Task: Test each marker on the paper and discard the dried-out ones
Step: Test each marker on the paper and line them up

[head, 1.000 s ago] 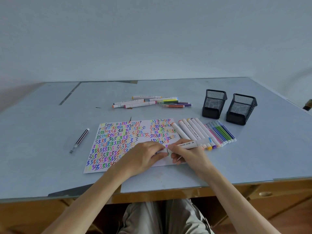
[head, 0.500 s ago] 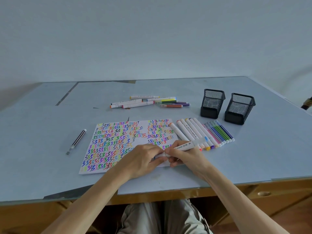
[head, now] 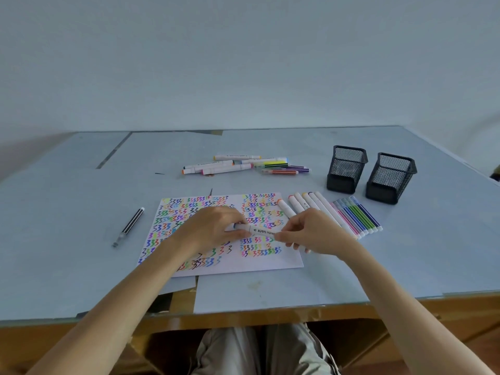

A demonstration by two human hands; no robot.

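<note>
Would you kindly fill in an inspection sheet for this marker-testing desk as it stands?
Surface: blue-grey desk top, seams in its covering.
Job's things: scribbled paper; white marker held level above it; row of markers to its right; loose pile of markers behind.
Clutter: two black mesh cups, contents not visible; dark striped pen at left.
Grip: left hand and right hand each pinch an end of the white marker.
Cables: nothing seen.
Surroundings: plain wall; wooden desk edge.
</note>
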